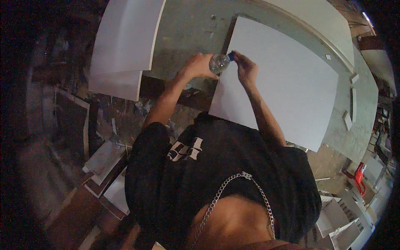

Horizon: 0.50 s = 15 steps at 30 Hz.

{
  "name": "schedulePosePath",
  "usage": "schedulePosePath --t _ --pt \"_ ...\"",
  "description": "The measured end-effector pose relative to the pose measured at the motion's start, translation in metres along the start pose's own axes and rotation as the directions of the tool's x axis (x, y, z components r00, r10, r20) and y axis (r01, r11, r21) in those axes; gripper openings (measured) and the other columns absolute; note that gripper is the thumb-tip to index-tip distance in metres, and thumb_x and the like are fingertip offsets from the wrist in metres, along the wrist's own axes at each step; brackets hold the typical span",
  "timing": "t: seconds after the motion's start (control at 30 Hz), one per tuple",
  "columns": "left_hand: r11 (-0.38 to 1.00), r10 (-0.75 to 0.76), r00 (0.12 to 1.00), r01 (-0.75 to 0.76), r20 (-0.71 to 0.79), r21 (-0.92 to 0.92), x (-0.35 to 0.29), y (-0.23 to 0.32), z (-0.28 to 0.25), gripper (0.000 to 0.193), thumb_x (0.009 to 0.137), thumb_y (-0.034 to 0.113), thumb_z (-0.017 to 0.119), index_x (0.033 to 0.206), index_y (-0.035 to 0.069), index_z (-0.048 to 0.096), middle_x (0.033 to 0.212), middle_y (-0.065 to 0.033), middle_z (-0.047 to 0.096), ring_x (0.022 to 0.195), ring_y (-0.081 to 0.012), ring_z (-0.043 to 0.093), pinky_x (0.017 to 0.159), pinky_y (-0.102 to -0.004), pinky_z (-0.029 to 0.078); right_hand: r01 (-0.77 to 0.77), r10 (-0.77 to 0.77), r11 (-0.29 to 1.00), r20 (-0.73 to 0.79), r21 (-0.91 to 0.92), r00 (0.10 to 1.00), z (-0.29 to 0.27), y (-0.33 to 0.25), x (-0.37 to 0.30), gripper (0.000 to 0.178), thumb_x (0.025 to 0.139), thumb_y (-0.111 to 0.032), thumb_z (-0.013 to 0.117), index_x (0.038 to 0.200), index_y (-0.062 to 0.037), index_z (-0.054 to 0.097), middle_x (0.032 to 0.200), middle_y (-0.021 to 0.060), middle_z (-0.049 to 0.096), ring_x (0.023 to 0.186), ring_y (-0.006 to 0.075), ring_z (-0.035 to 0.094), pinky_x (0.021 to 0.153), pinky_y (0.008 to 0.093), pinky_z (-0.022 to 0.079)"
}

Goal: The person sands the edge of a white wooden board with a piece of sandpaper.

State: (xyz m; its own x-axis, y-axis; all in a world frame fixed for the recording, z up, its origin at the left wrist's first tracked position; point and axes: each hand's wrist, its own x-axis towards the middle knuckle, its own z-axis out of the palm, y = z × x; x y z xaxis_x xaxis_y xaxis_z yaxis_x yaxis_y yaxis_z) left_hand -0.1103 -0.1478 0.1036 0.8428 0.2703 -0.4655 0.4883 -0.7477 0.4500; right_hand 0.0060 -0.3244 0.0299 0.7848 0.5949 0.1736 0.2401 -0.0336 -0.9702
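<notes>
A clear plastic bottle (219, 63) with a blue cap (231, 56) is held tilted in front of me, its neck toward the right. My left hand (198, 66) is closed around the bottle's body. The fingers of my right hand (246, 68) are pinched at the blue cap; whether the cap is still on the neck is too small to tell. Beneath my right hand and forearm lies a large white board (283, 79) on a grey-green worktable (187, 31).
White panels (125, 37) stand at the left of the worktable. Small offcuts (347, 121) lie on its right side. A red-handled tool (359, 179) is at the far right. Board pieces (106, 162) lie low on the left, and white box-like parts (337, 218) at lower right.
</notes>
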Motion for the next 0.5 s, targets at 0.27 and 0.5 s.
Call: schedulePosePath --t 0.27,0.5 --pt "0.980 0.081 0.881 -0.157 -0.465 -0.125 0.023 -0.052 0.012 0.095 0.060 0.059 0.090 0.131 0.004 0.060 0.114 -0.0208 0.071 0.106 -0.0356 0.070 0.094 -0.0459 0.054 0.208 0.026 0.891 0.502 -0.404 0.864 -0.005 0.039 0.012 0.038 0.100 -0.015 0.057 0.136 -0.0064 0.061 0.129 0.0162 0.068 0.109 0.0295 0.071 0.091 0.0406 0.057" --pt "0.891 -0.095 0.562 -0.320 -0.822 -0.321 0.034 -0.076 -0.013 0.080 0.060 0.055 0.093 0.116 0.006 0.063 0.105 -0.0128 0.073 0.095 -0.0289 0.072 0.084 -0.0412 0.057 0.674 -0.373 0.713 0.710 -0.193 0.597 -0.001 0.021 -0.089 0.050 0.084 0.002 0.057 0.133 -0.0049 0.062 0.148 0.0133 0.054 0.141 0.0300 0.046 0.119 0.0415 0.039"
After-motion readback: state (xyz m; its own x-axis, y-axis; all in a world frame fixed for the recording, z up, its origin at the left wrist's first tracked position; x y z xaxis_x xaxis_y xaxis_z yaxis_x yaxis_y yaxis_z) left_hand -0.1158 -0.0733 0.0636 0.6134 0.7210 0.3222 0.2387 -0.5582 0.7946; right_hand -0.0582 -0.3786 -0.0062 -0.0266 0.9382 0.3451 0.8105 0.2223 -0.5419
